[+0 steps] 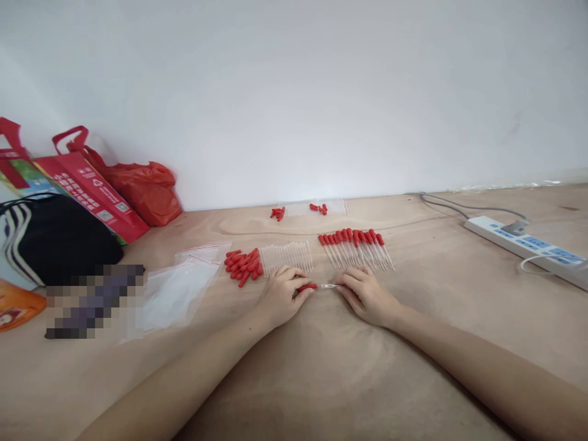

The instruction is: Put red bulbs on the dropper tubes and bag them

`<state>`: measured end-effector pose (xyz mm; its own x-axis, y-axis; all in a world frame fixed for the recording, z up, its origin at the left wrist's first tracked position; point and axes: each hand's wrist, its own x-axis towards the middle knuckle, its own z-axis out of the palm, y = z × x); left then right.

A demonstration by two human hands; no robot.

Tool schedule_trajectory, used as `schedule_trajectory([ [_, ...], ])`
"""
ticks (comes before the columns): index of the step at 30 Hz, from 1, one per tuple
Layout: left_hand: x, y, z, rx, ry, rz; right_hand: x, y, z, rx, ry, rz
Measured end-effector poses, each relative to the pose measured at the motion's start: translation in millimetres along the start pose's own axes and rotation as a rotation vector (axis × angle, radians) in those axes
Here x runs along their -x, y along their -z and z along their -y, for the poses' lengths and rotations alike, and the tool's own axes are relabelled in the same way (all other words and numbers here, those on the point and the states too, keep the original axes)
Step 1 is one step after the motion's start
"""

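Nearest, on the near side of the row of bare tubes (285,257), the left hand (282,294) pinches a red bulb (307,286) between thumb and fingers. Just right of it, the right hand (367,298) grips a clear tube (328,286), its bare end pointing at the bulb but apart from it. The bulb looks soft, light and rubbery, likely to give under a squeeze; the middle of its body seems the best hold, leaving the mouth free. The tube looks light, stiff and smooth, perhaps slippery and easily cracked if bent, so a light pinch close to its end, pushing straight, would suit it. Left of the row lies a pile of bulbs (242,264); to its right, droppers (356,245) with red tops lie side by side. Beyond the row, toward the wall (294,92), are a few small bulbs (278,214).
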<state>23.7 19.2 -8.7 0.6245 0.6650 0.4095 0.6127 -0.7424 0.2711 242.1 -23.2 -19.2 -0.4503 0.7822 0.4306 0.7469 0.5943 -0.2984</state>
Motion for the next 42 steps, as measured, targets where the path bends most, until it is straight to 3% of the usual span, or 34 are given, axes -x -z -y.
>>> schedule_trajectory([
  [16, 1.3, -1.6, -8.6, 0.052, -0.084, 0.011, -0.2, -2.6, 1.0, -0.076, 0.067, -0.054],
  [24, 3.9, -1.3, -10.1, 0.143, -0.159, 0.014, -1.2, -5.9, -4.8, -0.111, 0.193, -0.100],
  [34, 3.6, -1.1, -10.9, 0.119, -0.182, -0.003, -4.2, -2.9, 3.6, 0.108, 0.244, -0.096],
  [42, 5.3, -1.4, -12.4, 0.056, -0.220, -0.006, -6.1, -7.6, 10.9, 0.106, 0.244, -0.117],
])
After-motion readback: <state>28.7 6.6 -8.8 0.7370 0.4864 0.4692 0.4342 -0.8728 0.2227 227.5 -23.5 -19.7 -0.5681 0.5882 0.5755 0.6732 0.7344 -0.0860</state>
